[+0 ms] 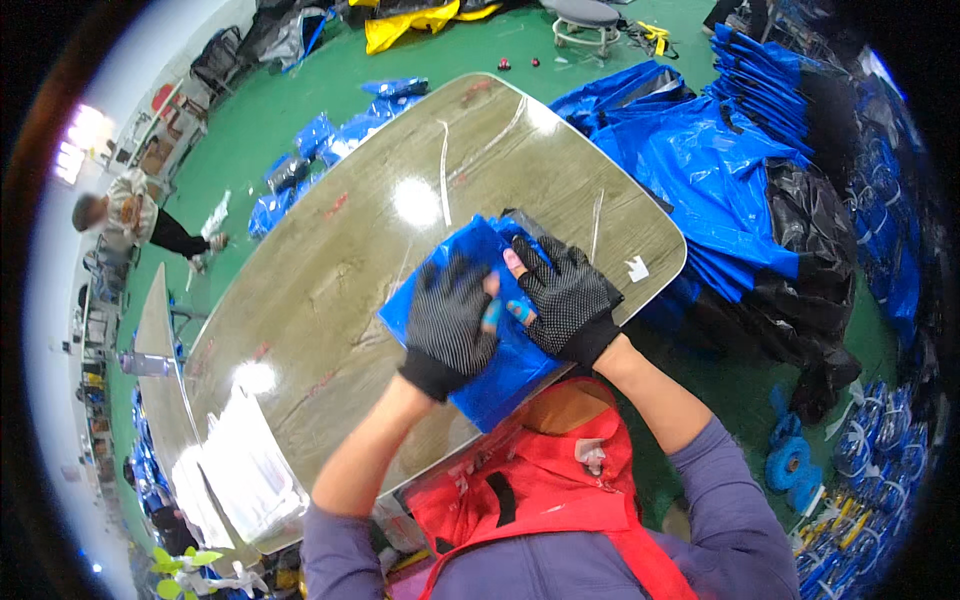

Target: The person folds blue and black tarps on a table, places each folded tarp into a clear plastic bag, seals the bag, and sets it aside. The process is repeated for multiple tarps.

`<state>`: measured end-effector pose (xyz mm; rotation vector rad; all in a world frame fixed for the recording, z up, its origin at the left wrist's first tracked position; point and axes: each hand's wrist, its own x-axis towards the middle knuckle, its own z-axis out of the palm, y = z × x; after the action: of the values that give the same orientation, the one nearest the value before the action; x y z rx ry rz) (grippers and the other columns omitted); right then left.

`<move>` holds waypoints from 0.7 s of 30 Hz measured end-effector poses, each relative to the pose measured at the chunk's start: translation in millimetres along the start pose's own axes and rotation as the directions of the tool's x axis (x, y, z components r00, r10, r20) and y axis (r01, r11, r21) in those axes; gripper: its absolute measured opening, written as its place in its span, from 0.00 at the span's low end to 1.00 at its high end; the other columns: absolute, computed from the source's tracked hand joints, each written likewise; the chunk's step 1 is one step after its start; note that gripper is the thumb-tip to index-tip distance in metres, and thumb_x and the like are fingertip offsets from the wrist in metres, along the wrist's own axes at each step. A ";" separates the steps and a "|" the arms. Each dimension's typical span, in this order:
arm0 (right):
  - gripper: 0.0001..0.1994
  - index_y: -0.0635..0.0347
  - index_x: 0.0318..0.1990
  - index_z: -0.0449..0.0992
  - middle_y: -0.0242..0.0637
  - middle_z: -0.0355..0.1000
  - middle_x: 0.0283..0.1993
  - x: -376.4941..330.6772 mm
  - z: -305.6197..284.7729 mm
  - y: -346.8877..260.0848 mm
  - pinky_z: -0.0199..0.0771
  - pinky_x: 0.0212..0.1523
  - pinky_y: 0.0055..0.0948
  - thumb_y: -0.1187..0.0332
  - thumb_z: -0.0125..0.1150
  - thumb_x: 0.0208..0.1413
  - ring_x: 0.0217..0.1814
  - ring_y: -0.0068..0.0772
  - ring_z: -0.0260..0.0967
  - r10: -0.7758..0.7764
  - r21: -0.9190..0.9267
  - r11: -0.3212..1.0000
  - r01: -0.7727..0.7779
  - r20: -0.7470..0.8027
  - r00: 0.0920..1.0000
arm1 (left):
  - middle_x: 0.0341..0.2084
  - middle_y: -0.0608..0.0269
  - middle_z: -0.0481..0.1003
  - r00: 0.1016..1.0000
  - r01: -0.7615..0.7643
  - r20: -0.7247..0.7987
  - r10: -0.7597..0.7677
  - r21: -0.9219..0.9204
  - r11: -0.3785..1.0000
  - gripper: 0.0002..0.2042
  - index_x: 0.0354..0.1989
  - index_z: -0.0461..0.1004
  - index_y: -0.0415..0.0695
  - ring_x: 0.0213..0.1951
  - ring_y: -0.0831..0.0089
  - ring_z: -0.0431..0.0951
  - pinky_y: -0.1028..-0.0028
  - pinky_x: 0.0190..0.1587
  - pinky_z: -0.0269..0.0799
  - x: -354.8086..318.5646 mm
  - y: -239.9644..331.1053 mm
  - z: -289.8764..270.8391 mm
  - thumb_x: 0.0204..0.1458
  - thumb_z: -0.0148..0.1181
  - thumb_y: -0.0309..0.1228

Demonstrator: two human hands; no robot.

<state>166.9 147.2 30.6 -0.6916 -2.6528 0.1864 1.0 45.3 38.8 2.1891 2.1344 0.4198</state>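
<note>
A folded blue plastic sheet with a dark side lies at the near edge of the brown table. Both my hands rest on it in black dotted gloves that leave some fingertips bare. My left hand lies flat over the sheet's left part, its fingers somewhat smeared by motion. Beside it, my right hand presses on the right part with fingers spread. Blue wraps show near both thumbs. Neither hand grips anything; what lies under the palms is hidden.
Large blue and black sheets are heaped right of the table. Clear plastic bags lie at its left end. Blue packets sit on the green floor beyond. A person walks at far left. A grey stool stands at the back.
</note>
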 end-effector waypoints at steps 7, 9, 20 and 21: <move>0.34 0.52 0.58 0.69 0.44 0.66 0.60 -38.7 7.1 28.4 0.52 0.63 0.61 0.38 0.48 0.51 0.63 0.52 0.61 -0.292 0.080 0.951 0.297 -0.068 0.954 | 0.68 0.50 0.49 0.996 0.000 0.084 0.027 -0.311 0.950 0.30 0.69 0.51 0.51 0.63 0.41 0.58 0.55 0.65 0.52 51.7 -30.9 28.4 0.58 0.46 0.44; 0.32 0.49 0.54 0.73 0.41 0.71 0.54 -59.2 -13.2 28.4 0.54 0.61 0.65 0.36 0.51 0.49 0.61 0.50 0.63 -0.457 0.089 0.874 0.478 -0.186 0.870 | 0.67 0.49 0.52 0.990 -0.013 0.123 0.063 -0.369 0.929 0.30 0.68 0.52 0.50 0.62 0.45 0.61 0.58 0.64 0.55 47.5 -34.1 31.9 0.60 0.44 0.48; 0.28 0.61 0.59 0.66 0.44 0.71 0.52 -110.3 -20.7 116.6 0.72 0.54 0.41 0.57 0.64 0.54 0.52 0.41 0.70 0.567 0.915 0.083 -0.394 0.282 0.774 | 0.37 0.40 0.76 0.970 0.078 -0.135 -0.201 -0.614 0.786 0.32 0.51 0.71 0.39 0.37 0.50 0.78 0.57 0.40 0.72 22.6 18.6 18.3 0.59 0.38 0.58; 0.29 0.62 0.59 0.66 0.44 0.71 0.52 -116.7 -16.8 113.3 0.73 0.53 0.39 0.57 0.64 0.53 0.51 0.39 0.71 0.651 0.863 -0.159 -0.479 0.457 0.607 | 0.32 0.37 0.76 0.953 0.101 -0.179 -0.245 -0.574 0.813 0.32 0.47 0.74 0.38 0.35 0.47 0.78 0.55 0.38 0.72 6.6 34.7 18.5 0.59 0.38 0.58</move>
<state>317.2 188.6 -18.7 -1.2028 -1.1785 1.8464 39.0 53.1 29.9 1.6605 1.9457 1.1854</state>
